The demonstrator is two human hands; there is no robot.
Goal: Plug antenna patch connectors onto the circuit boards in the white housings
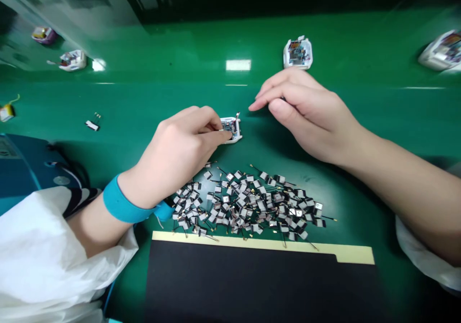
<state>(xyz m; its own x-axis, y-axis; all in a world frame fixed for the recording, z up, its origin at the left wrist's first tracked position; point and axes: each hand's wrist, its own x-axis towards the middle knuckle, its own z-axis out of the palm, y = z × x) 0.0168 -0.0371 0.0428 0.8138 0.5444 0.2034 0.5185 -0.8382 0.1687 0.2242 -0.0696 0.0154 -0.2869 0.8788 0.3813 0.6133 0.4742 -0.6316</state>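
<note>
Left hand [187,145] grips a white housing [236,138] above the parts pile [248,200]; right hand [309,114], at two o'clock, grips nothing visible.

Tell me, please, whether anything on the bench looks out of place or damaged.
One small black-and-white part lies at the left, apart from the jumbled pile of small parts, so it may be a stray. No damage is visible.

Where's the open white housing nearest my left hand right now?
In the head view, the housing is near the centre, at the left hand's fingertips, just beyond the pile of small parts.
</note>
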